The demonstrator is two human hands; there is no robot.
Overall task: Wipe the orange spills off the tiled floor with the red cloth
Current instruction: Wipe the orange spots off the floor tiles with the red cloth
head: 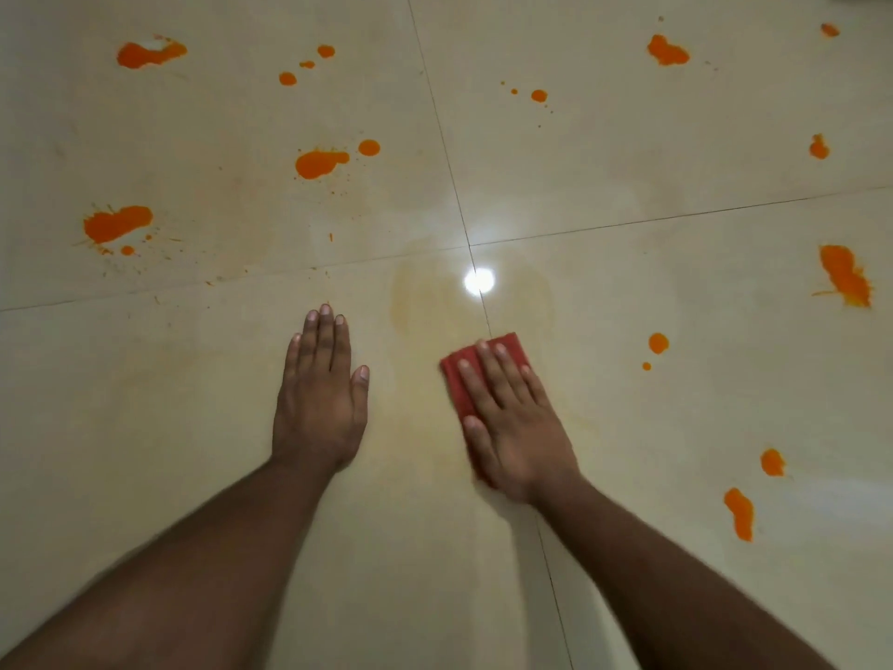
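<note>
Right hand (512,427) lies flat on the red cloth (459,379), fingers straight and slightly spread, palm pressing it to the tiled floor (628,162). No curl, no pinch. The cloth is folded into a small pad, lower centre of the frame, just right of middle, sitting over the vertical grout line (551,563). Only its upper and left edges show past the fingers.

Left hand (319,403) is flat on bare tile to the left of the cloth, fingers straight and together, thumb out to the side, holding nothing. The two hands are apart, not touching.

Directly above the cloth, around the grout crossing, a faint yellowish smear (420,302) sits beside a bright light reflection (479,281).

Orange spills still on the floor:
- upper left: large blot (150,53) with small drops near it
- centre left: blot (319,163), another lower left of it (116,223) with fine splatter
- upper right: blot (667,50), small drops
- right edge: streaked patch (845,275)
- right of the cloth: round drop (658,342)
- lower right: two blots (739,515)

All spills are well apart from the cloth.
</note>
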